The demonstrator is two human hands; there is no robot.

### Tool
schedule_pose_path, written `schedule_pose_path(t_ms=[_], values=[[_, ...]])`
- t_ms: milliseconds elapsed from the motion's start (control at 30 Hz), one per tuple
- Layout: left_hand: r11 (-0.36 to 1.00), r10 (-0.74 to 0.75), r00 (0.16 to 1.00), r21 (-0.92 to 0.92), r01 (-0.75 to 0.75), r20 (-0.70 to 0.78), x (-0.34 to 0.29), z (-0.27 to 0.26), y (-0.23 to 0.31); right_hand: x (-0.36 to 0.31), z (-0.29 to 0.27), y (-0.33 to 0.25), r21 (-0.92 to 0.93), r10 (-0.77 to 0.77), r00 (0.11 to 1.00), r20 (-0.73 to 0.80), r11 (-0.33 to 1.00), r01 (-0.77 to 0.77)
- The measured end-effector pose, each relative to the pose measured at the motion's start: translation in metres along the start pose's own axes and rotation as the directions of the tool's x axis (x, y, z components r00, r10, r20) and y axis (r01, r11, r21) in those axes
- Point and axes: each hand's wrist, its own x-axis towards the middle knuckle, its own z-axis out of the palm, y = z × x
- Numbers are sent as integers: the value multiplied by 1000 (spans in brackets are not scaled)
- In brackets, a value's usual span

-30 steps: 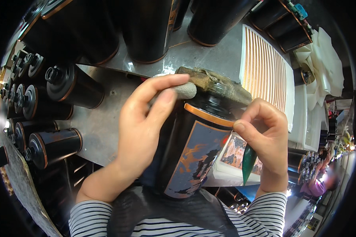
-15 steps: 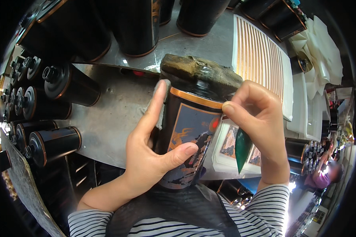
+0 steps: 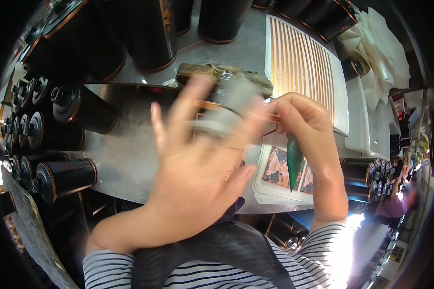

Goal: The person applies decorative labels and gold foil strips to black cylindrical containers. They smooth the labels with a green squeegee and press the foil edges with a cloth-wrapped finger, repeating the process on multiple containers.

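Lying cans [image 3: 65, 178] left, striped sheet [image 3: 304, 67] right, standing cans [image 3: 144, 33] behind.

Black can [image 3: 226, 86], mostly hidden behind blurred hand
Orange rim band, dirty brownish cap on top; green pointed tool [image 3: 294, 161] hangs tip-down beside it.

Black cans [image 3: 77, 113] with copper rims, a white sheet [image 3: 304, 67] striped copper, sleeves [image 3: 106, 269] striped black-and-white

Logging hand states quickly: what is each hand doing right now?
Left hand: open, fingers spread and motion-blurred; contact with anything cannot be told.
Right hand: closed, pinching a green pointed tool.
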Motion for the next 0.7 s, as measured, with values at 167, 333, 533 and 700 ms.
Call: schedule_pose_path(t_ms=[167, 333, 533, 700], values=[[403, -369, 918, -865, 298, 145, -22, 28, -21, -2, 4, -2, 51, -11, 1000, 24, 999, 9], [925, -180, 979, -354, 137, -92, -26, 17, -22, -4, -3, 4, 63, 46, 999, 10, 997, -47], [960, 56, 998, 274, -52, -9, -1, 7, 9, -4, -12, 14, 141, 35, 999, 14, 989, -37], [994, 50, 998, 95, -47, -27, 2, 4, 6, -7, -10, 9, 118, 48, 999, -23, 992, -45]])
